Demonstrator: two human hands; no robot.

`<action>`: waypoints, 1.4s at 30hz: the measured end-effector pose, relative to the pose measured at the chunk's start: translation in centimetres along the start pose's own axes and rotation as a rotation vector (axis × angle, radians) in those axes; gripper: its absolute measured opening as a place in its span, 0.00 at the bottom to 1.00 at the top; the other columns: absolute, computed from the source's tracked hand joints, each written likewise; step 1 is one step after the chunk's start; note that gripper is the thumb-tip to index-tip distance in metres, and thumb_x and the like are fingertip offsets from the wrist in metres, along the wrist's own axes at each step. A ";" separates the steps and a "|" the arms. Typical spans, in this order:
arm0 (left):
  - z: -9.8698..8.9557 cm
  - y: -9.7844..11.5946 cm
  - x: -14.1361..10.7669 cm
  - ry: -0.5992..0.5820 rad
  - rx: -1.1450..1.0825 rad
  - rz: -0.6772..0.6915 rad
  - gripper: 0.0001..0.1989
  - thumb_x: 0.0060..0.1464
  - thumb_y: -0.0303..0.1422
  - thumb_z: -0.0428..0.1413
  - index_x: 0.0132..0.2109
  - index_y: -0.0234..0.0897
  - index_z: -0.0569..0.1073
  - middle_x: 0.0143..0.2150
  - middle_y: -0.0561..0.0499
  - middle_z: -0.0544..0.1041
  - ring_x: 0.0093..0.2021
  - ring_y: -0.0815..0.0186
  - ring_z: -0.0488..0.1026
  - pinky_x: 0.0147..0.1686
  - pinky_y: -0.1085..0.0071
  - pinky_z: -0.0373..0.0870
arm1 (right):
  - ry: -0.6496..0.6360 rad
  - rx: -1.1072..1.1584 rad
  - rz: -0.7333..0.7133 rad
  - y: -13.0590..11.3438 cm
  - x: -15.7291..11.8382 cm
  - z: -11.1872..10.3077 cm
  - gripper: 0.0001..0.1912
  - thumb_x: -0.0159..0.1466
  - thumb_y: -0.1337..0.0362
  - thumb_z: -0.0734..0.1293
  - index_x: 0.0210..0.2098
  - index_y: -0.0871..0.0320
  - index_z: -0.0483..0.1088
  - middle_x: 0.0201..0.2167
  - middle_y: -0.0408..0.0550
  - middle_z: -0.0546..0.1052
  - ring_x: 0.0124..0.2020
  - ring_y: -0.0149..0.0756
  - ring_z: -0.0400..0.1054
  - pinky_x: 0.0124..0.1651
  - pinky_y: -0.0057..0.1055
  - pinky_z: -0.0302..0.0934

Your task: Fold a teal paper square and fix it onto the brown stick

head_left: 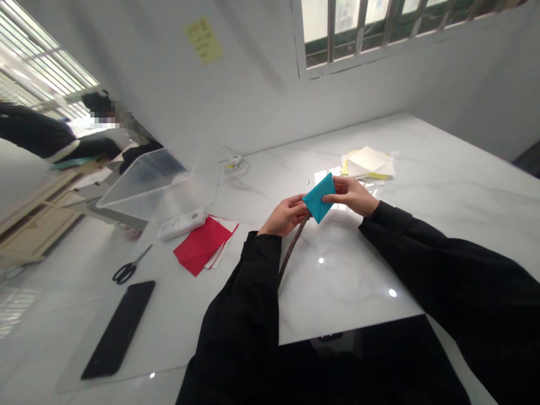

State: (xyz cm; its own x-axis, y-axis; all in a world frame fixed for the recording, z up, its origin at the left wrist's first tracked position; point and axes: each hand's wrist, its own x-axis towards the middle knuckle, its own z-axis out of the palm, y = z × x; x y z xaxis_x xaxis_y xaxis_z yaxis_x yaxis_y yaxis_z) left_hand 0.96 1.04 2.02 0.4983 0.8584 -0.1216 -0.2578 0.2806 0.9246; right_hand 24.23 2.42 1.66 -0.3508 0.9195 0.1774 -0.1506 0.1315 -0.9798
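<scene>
A white marble-patterned table (447,197) with a polished, faintly veined surface fills most of the view, set against a smooth white wall (257,84) with a barred metal-framed window (358,28) and a yellow sticky note (204,40). Off the table's far left side, a co-worker (37,132) in dark clothing works beyond a clear plastic storage bin (145,185), whose thin, translucent walls stand near the table's edge.

On the tabletop, a black flat slab (118,329) lies near a pair of black-handled scissors (126,269). A white power strip (181,225) sits just beside a stack of red paper (200,244) with white sheets under it. Farther off lie loose cream and yellow sheets (367,163).

Black sleeves reach in over the near edge. The left hand (284,215) and right hand (352,196) pinch a folded teal paper diamond (318,197) between them, above the table, with the fingers pressed against its crisp edges. A thin brown stick (294,253) runs from under the left hand down to the left sleeve. The hands stay well apart from the red and cream papers
</scene>
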 end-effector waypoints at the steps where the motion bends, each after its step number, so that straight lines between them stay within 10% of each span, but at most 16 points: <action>1: -0.1 -0.2 0.1 0.006 -0.004 -0.008 0.24 0.44 0.37 0.76 0.47 0.33 0.82 0.37 0.48 0.82 0.35 0.69 0.78 0.41 0.73 0.73 | -0.004 0.025 0.009 0.2 0.0 0.0 0.25 0.50 0.56 0.84 0.44 0.57 0.79 0.43 0.49 0.85 0.46 0.46 0.79 0.55 0.47 0.72; 13: -0.7 -1.0 -2.5 0.089 0.096 -0.039 0.28 0.51 0.37 0.72 0.58 0.35 0.80 0.49 0.41 0.83 0.40 0.67 0.80 0.46 0.69 0.74 | 0.096 0.219 0.146 1.1 0.2 -0.3 0.24 0.49 0.60 0.83 0.44 0.56 0.79 0.40 0.46 0.84 0.40 0.40 0.78 0.48 0.38 0.74; 30: 0.3 -1.7 -3.8 0.148 0.176 -0.005 0.29 0.41 0.36 0.76 0.52 0.32 0.82 0.41 0.42 0.85 0.34 0.69 0.74 0.41 0.69 0.68 | 0.124 0.132 0.172 1.8 0.4 0.0 0.31 0.47 0.54 0.84 0.47 0.56 0.76 0.40 0.49 0.84 0.39 0.41 0.79 0.46 0.37 0.75; 36: -0.7 -1.9 -3.4 0.304 -0.011 0.105 0.30 0.41 0.35 0.77 0.52 0.33 0.81 0.42 0.46 0.84 0.33 0.73 0.73 0.40 0.73 0.69 | 0.256 -0.216 0.046 2.1 0.6 -0.2 0.44 0.56 0.36 0.76 0.61 0.57 0.70 0.52 0.58 0.81 0.50 0.47 0.77 0.51 0.44 0.73; 42: -0.8 -1.8 -3.5 0.354 -0.049 0.131 0.31 0.40 0.35 0.77 0.52 0.34 0.79 0.41 0.49 0.84 0.33 0.74 0.75 0.40 0.74 0.70 | 0.285 -0.641 -0.063 1.7 0.1 0.2 0.53 0.66 0.33 0.64 0.76 0.62 0.54 0.37 0.50 0.82 0.36 0.46 0.76 0.49 0.44 0.69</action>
State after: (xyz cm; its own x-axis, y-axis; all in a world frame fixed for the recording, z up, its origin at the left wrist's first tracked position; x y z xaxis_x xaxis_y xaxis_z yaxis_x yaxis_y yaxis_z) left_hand -0.97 -2.13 0.49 0.1439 0.9813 -0.1282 -0.3438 0.1710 0.9233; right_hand 23.71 2.68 -0.02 -0.0901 0.9528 0.2901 0.4421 0.2992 -0.8456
